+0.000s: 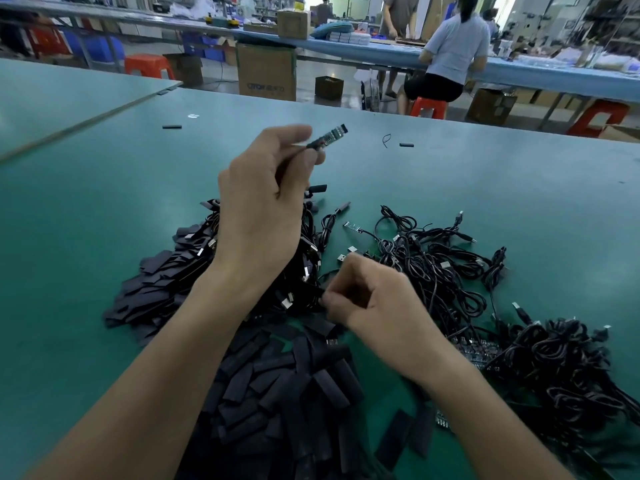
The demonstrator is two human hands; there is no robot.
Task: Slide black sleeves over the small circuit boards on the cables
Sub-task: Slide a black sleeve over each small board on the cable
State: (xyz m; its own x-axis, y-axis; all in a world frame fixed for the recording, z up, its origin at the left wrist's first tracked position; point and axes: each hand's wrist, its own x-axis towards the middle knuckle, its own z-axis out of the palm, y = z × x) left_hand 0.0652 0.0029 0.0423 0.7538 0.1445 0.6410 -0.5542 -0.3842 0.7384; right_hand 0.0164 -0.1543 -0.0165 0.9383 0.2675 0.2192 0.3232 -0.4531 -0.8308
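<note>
On green table: sleeve pile, cable tangle.

brown cardboard box, grey print on its front roughly "OTOK", further characters unreadable

Two hands are in view, the left hand at the centre and the right hand below it. One circuit board is held up at upper centre, and one bare board lies right of centre. The black sleeves form two heaps at lower left and bottom centre, too many to count. Two stray sleeves lie higher up, a left one and a right one. The cables make two tangles on the right. Three red stools and three people, possibly a fourth, occupy the top.
</note>
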